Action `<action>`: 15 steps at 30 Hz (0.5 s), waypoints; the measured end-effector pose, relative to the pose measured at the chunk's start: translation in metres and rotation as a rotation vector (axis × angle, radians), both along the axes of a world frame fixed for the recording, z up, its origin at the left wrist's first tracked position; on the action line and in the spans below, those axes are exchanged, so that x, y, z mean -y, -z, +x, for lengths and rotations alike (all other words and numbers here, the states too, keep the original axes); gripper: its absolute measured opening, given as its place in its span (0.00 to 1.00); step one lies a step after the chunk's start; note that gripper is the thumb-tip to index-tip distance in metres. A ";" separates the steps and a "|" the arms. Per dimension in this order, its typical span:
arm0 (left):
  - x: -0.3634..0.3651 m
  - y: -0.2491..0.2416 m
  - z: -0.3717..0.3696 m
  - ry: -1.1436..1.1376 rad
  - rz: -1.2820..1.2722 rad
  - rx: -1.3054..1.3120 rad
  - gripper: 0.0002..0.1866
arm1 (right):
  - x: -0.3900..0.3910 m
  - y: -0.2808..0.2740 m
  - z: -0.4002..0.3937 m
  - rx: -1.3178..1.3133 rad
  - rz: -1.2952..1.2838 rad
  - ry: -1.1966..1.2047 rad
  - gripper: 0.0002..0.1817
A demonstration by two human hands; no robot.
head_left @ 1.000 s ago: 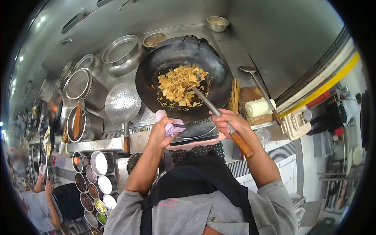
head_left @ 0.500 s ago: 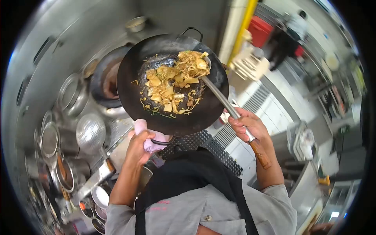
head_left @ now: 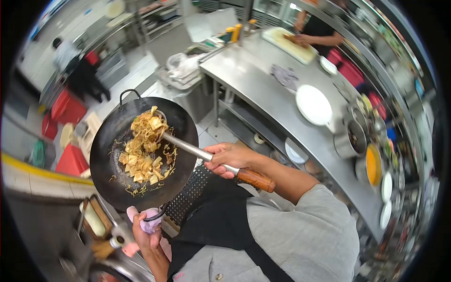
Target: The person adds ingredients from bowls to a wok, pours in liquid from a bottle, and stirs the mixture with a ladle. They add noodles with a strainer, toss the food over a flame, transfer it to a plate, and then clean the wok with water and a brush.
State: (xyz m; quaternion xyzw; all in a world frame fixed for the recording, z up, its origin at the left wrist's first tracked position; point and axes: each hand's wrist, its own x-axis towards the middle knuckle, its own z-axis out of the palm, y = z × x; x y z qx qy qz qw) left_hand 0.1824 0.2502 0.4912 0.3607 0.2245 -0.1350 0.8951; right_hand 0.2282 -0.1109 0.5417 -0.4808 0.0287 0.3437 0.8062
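A black wok (head_left: 105, 155) is held up in front of me, tilted slightly. My left hand (head_left: 146, 237) grips its near loop handle through a pink cloth (head_left: 149, 225). Stir-fried noodles with flat pale yellow pieces (head_left: 141, 162) lie in the middle of the wok. My right hand (head_left: 225, 159) is closed around the metal shaft of a ladle (head_left: 185, 147), whose wooden end sticks out behind the fist. The ladle's bowl is inside the wok, heaped with noodles that mostly hide it.
A steel table (head_left: 263, 94) runs along the right, bearing a white oval plate (head_left: 314, 104), a grey cloth (head_left: 284, 76) and several pots (head_left: 350, 138). Beyond it, a person's hands work at a cutting board (head_left: 300, 50). A lined bin (head_left: 183, 84) stands ahead; another person (head_left: 77, 70) is far left.
My body has turned right, away from the stove, carrying the wok and ladle along. The steel table and plate have come into view. Both hands keep their holds.
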 end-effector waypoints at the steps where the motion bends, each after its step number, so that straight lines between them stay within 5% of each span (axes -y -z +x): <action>1: 0.007 0.000 0.005 0.085 -0.018 0.021 0.05 | 0.014 -0.004 -0.022 0.010 0.019 0.080 0.10; 11: 0.111 -0.016 0.129 0.563 0.122 0.066 0.07 | 0.123 -0.060 -0.128 0.143 0.052 0.831 0.18; 15: 0.173 -0.024 0.152 0.665 0.015 0.106 0.06 | 0.179 -0.056 -0.171 0.120 -0.166 1.059 0.21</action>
